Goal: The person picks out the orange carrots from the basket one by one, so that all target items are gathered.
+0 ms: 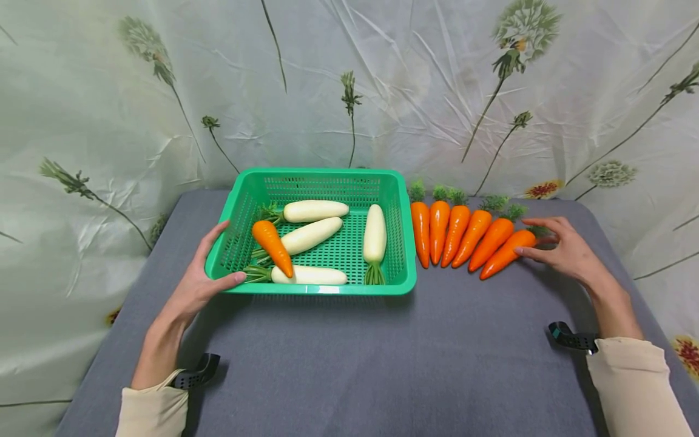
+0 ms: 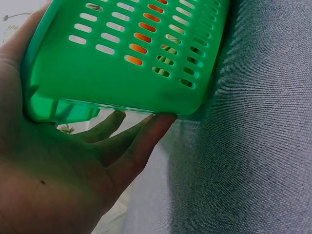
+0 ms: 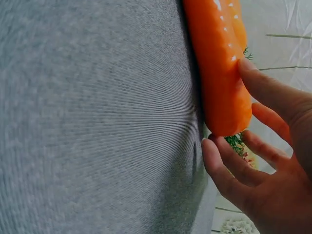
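My left hand (image 1: 192, 285) grips the left end of a green plastic basket (image 1: 406, 243), thumb over the front rim and fingers along the outer wall, as the left wrist view (image 2: 122, 83) also shows. In the basket lie several white radishes (image 1: 315, 210) with green stems and one orange carrot (image 1: 267, 240) tilted across two of them. Over on the right, my right hand (image 1: 565, 249) holds the thick top end of the outermost carrot (image 1: 505, 255). Its thumb presses the carrot's side (image 3: 219, 73) in the right wrist view, the other fingers curving round the leafy end.
Several more carrots (image 1: 457, 227) lie fanned in a row between the basket and my right hand, leafy tops to the back. A grey cloth (image 1: 349, 364) covers the table. Behind it hangs a pale curtain (image 1: 327, 79) with dandelion prints.
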Demonstrator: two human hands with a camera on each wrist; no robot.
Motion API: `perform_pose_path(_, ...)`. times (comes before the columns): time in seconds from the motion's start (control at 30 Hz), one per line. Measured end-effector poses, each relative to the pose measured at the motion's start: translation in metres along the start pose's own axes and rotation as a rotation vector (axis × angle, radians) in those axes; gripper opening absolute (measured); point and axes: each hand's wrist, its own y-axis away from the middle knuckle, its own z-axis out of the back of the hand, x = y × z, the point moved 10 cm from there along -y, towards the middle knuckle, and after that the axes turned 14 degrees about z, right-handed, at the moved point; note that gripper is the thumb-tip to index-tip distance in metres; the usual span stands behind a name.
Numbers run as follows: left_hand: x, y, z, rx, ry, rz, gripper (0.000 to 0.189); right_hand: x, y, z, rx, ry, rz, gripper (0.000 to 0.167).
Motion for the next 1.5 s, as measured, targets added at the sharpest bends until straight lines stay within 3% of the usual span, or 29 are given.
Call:
perform_pose_path(0.37,0.001,0.0,0.0,-0.003,-0.014,0.014,0.102,0.001,0.002,0.011,-0.077,0.025,-0.045,0.064)
perform_pose_path(0.57,0.002,0.001,0.0,-0.002,-0.023,0.017,0.1,0.009,0.0,0.018,-0.121,-0.002,-0.027,0.058)
perform_pose_path(0.97,0.001,0.001,0.0,0.006,-0.001,0.009,0.102,0.043,-0.012,0.015,-0.061,-0.01,-0.075,0.059)
perform_pose_path(1.27,0.0,0.001,-0.001,0.006,0.004,0.0,0.103,0.077,-0.031,0.002,-0.066,-0.064,-0.03,0.051)
perform_pose_path(1.5,-0.001,0.001,0.0,0.004,0.014,-0.017,0.103,0.112,-0.049,-0.01,-0.053,-0.141,0.063,0.043)
